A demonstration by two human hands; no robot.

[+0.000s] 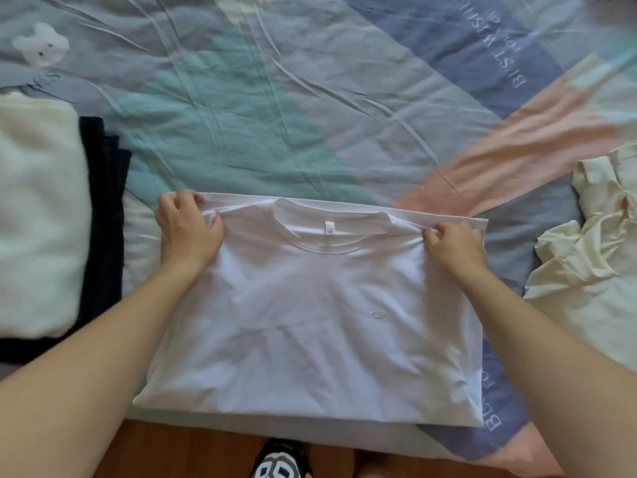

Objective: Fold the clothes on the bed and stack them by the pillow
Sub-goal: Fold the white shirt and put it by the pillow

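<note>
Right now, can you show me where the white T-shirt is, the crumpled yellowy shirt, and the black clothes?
white T-shirt [310, 305]: head view, middle of its chest.
cream shirt [586, 270]: head view, its crumpled middle.
black clothes [103, 219]: head view, folded edge beside the cream pile.

Both forearms are bare, with no sleeve in view. The left hand [188, 225] and right hand [455, 244] wear nothing. One foot wears a black-and-white patterned slipper [281, 460].

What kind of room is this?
Probably a bedroom: a bed with a patchwork quilt, clothes folded in a stack on it, and a wooden floor at its edge.
</note>
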